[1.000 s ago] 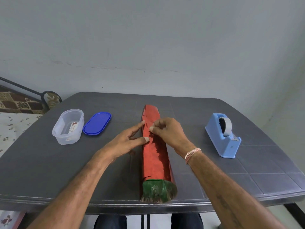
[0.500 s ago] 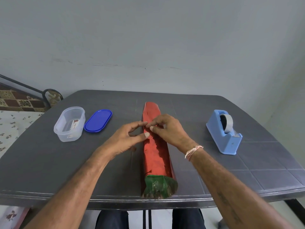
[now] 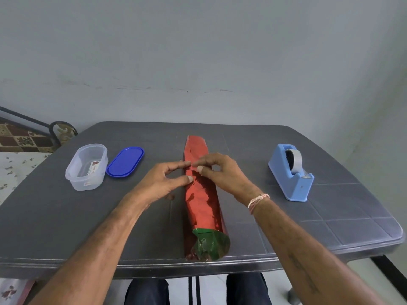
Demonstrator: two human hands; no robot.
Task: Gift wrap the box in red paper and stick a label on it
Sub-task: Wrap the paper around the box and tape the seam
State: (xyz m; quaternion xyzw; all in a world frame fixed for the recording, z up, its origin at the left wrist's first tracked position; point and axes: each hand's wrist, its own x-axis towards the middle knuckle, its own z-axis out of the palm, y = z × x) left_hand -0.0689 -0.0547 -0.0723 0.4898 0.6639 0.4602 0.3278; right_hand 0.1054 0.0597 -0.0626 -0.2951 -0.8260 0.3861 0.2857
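A long narrow parcel in shiny red paper (image 3: pixel 202 203) lies lengthwise down the middle of the dark table (image 3: pixel 66 227), its near end showing green foil (image 3: pixel 211 244). My left hand (image 3: pixel 163 183) pinches the paper's left edge between thumb and forefinger near the parcel's upper part. My right hand (image 3: pixel 222 172) meets it from the right, fingertips pinching the same seam on top. A label (image 3: pixel 93 167) lies inside the clear tub at the left. The box itself is hidden under the paper.
A clear plastic tub (image 3: pixel 87 167) stands at the left with its blue lid (image 3: pixel 125 161) beside it. A light blue tape dispenser (image 3: pixel 291 171) sits at the right. A grey wall rises behind the table; a patterned bed shows at far left.
My left thumb and forefinger have curled from a flat press into a pinch on the paper edge. My right fingertips stay on the seam. The parcel has not moved.
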